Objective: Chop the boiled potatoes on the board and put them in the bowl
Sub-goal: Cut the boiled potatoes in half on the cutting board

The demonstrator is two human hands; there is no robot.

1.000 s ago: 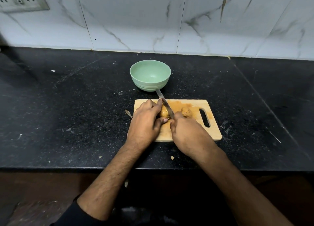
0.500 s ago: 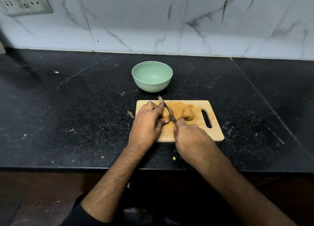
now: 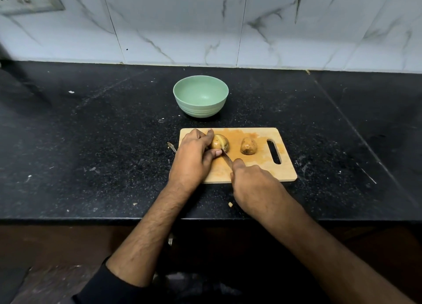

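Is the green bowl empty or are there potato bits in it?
Empty. The bowl shows only its bare green inside; both potatoes sit on the board.

One head-worn view looks forward and down from close above the left hand (image 3: 194, 157) and right hand (image 3: 253, 185), facing the wall beyond them.

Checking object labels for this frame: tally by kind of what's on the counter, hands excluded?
Potatoes: 2, one held by the left hand at, one loose at
Knife: 1, in the right hand
Cutting board: 1
Green bowl: 1
Total: 5
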